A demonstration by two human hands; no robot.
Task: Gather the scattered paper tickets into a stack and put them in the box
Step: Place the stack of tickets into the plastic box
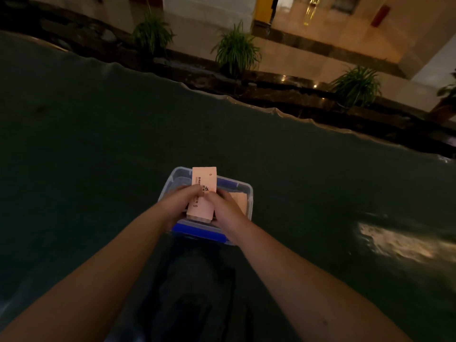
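Note:
A stack of pink paper tickets with black print is held above a small clear plastic box with blue clasps. My left hand grips the stack's left side and my right hand grips its right side, both over the box's opening. More pink tickets lie inside the box, under my right hand. The box's near wall shows a blue clasp below my wrists.
The box stands on a dark green cloth-covered table whose far edge runs diagonally from upper left to right. Beyond the edge are potted plants on a dark ledge and a lit tiled floor. A patch of reflected light lies at the right.

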